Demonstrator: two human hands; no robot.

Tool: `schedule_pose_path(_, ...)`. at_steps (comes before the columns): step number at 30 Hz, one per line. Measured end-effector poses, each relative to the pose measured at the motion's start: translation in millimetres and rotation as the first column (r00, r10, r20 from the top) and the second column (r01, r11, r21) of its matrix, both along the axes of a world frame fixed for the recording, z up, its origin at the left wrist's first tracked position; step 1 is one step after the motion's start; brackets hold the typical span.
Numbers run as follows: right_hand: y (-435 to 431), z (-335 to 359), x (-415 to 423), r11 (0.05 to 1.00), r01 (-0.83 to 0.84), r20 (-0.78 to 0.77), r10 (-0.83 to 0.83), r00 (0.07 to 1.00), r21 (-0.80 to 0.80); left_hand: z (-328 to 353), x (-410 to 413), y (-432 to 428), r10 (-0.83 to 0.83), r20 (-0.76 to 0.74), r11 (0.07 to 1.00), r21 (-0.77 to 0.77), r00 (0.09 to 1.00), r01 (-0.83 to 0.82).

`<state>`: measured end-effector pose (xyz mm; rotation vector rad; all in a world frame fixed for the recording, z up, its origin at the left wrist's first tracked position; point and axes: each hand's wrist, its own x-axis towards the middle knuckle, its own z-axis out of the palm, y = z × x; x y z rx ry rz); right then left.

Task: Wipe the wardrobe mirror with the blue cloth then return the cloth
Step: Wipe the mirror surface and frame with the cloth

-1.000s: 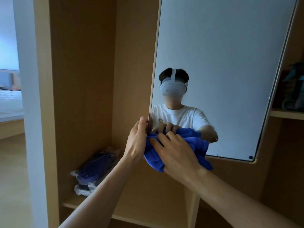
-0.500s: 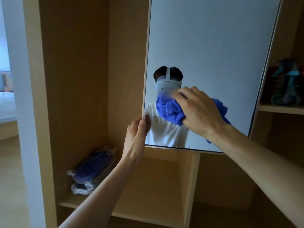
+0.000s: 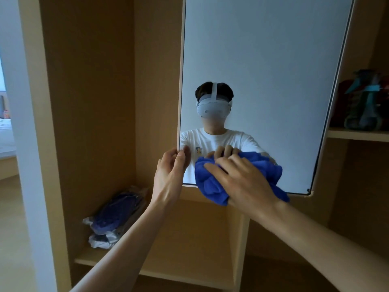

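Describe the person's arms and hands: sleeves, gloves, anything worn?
Left hand and right hand are ungloved, with no rings, watch or wristband visible. Both forearms are bare up to the frame edge. The tall rectangular wardrobe mirror reflects a white short-sleeved T-shirt with a small chest print.

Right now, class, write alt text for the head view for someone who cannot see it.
A right hand holds a crumpled blue cloth against the lower part of a tall wardrobe mirror, while the left hand grips its left edge.
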<state>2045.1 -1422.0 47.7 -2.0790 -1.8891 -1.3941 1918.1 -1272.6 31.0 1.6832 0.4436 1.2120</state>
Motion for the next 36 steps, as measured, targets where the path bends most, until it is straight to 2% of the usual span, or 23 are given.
schedule_pose_path(3,-3,-19,0,0.998,-0.013,-0.037,0.011,0.999,-0.06,-1,0,-1,0.018,-0.022,1.0,0.005,1.0,-0.017)
schedule_pose_path(6,-7,-20,1,0.998,-0.036,-0.057,0.033,0.998,-0.051,0,-2,-5,0.024,-0.025,1.0,0.003,0.999,-0.023)
schedule_pose_path(10,-15,-1,5,0.998,-0.069,-0.045,0.069,0.997,0.003,-1,-1,-6,0.033,-0.022,0.999,0.011,0.999,-0.032)
schedule_pose_path(17,-39,62,19,0.982,0.007,-0.037,0.0,0.999,0.186,-9,4,-17,0.103,-0.092,0.993,0.072,0.99,-0.096)
schedule_pose_path(23,-47,88,31,0.968,0.011,-0.053,0.002,0.999,0.252,-12,13,-23,0.13,-0.077,0.989,0.08,0.988,-0.124)
schedule_pose_path(28,-41,53,34,0.983,0.01,0.023,-0.015,1.0,0.181,-15,17,-24,0.164,-0.082,0.983,0.093,0.983,-0.156)
schedule_pose_path(36,-44,-14,36,1.0,0.01,-0.105,-0.012,0.994,-0.02,-16,20,-26,0.194,-0.08,0.977,0.104,0.978,-0.186)
